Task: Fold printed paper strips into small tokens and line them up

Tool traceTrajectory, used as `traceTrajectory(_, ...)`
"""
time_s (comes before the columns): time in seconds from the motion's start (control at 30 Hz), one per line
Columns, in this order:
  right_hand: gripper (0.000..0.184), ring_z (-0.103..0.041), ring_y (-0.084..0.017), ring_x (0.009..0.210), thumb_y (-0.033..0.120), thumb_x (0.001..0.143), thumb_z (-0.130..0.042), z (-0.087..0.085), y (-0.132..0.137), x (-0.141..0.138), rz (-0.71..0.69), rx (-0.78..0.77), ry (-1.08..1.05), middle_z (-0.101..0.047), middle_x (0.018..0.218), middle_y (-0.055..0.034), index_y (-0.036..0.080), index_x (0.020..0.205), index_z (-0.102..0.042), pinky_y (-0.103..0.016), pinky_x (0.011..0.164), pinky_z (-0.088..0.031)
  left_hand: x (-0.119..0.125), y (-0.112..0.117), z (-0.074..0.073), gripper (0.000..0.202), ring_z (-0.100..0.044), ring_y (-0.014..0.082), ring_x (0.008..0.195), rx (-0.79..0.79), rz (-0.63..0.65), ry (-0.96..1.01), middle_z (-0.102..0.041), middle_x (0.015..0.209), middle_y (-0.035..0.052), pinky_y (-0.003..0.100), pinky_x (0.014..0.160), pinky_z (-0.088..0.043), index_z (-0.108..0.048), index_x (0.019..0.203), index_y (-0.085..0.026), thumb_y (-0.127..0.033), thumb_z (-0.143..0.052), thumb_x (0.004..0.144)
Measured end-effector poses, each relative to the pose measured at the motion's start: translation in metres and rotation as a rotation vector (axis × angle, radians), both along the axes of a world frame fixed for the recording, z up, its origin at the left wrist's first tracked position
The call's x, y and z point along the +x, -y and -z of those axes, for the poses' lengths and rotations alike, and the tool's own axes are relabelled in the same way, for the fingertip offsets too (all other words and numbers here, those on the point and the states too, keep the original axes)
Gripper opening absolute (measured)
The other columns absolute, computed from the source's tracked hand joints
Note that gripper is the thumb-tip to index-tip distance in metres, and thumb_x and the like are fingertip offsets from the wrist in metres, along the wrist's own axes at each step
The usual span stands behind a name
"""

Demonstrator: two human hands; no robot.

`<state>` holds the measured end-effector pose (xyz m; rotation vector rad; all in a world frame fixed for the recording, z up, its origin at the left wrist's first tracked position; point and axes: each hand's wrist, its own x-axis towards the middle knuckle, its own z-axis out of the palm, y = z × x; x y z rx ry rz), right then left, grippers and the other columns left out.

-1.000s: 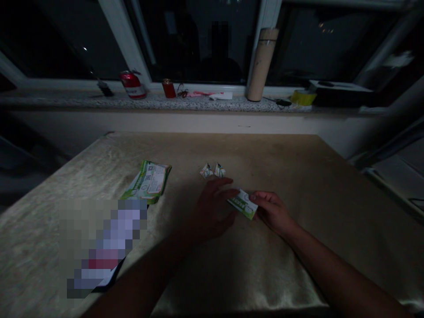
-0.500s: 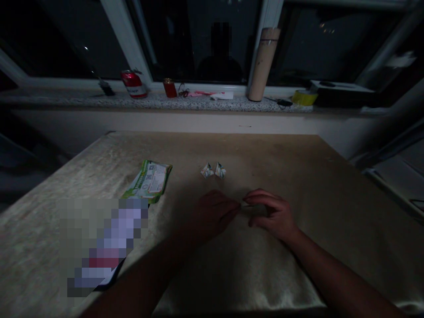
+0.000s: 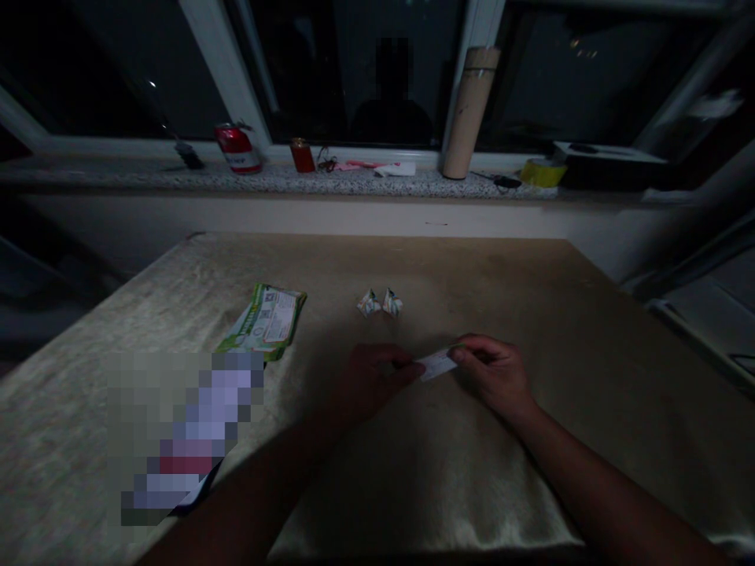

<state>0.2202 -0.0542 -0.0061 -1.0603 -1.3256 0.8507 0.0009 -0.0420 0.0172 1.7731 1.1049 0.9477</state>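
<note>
Writing: unreadable on slip (image 3: 435,365).
Left grip (image 3: 373,380), right grip (image 3: 495,373): each pinched on slip.
Change: slip now uncovered.

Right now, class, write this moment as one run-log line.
left hand: pinches paper slip | right hand: pinches its other end | beyond: two folded pieces | left: green packet

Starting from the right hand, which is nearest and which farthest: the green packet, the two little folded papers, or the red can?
1. folded papers, just beyond the right hand, to its left.
2. green packet, farther left on the table.
3. red can, far left on the windowsill.
</note>
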Motion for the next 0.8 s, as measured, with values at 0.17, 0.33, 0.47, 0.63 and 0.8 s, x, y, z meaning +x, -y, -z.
traceTrajectory(0.17, 0.02, -0.066, -0.014, 0.056, 0.039, 0.07, -0.086, -0.0023, 0.0016, -0.0023, 0.005, -0.046, -0.067, -0.075, 0.067, -0.0025, 0.022, 0.075, -0.077, -0.023, 0.052, -0.054, 0.0036, 0.0014, -0.0017, 0.019, -0.062, 0.0146, 0.063, -0.029, -0.06, 0.08, -0.07, 0.067, 0.0, 0.024, 0.06, -0.045, -0.075, 0.068, -0.02, -0.036, -0.072, 0.079)
traceTrajectory(0.33, 0.018, -0.066, -0.015, 0.056, 0.038, 0.069, -0.086, -0.0041, 0.0019, -0.0031, 0.011, -0.059, -0.062, -0.075, 0.066, -0.0028, 0.022, 0.074, -0.077, -0.024, 0.051, -0.054, 0.0049, 0.0013, -0.0007, 0.019, -0.063, 0.0153, 0.065, -0.058, -0.082, 0.108, -0.071, 0.07, 0.0001, 0.026, 0.064, -0.046, -0.075, 0.071, -0.02, -0.037, -0.071, 0.079)
traceTrajectory(0.47, 0.02, -0.065, -0.014, 0.053, 0.039, 0.068, -0.087, -0.0032, 0.001, -0.004, 0.01, -0.067, -0.073, -0.075, 0.065, -0.0025, 0.022, 0.073, -0.077, -0.023, 0.05, -0.053, 0.0041, 0.0007, 0.0, 0.019, -0.063, 0.0158, 0.067, -0.061, -0.098, 0.091, -0.071, 0.071, -0.0003, 0.025, 0.064, -0.046, -0.076, 0.074, -0.02, -0.037, -0.071, 0.08)
traceTrajectory(0.63, 0.021, -0.066, -0.013, 0.052, 0.037, 0.065, -0.088, -0.0028, 0.0005, -0.0059, 0.018, -0.094, -0.117, -0.076, 0.065, -0.0023, 0.021, 0.073, -0.077, -0.022, 0.05, -0.053, 0.0042, 0.0015, -0.0019, 0.02, -0.064, 0.0154, 0.068, -0.078, -0.105, 0.044, -0.071, 0.072, -0.0005, 0.024, 0.065, -0.046, -0.076, 0.076, -0.02, -0.037, -0.069, 0.081)
traceTrajectory(0.8, 0.019, -0.069, -0.014, 0.055, 0.034, 0.064, -0.089, -0.003, 0.001, -0.0059, -0.003, -0.134, -0.155, -0.078, 0.069, -0.0028, 0.022, 0.074, -0.078, -0.022, 0.053, -0.055, 0.0044, 0.0003, 0.0019, 0.021, -0.063, 0.0152, 0.071, -0.065, -0.115, 0.04, -0.072, 0.076, 0.0003, 0.024, 0.065, -0.045, -0.076, 0.079, -0.019, -0.038, -0.069, 0.079)
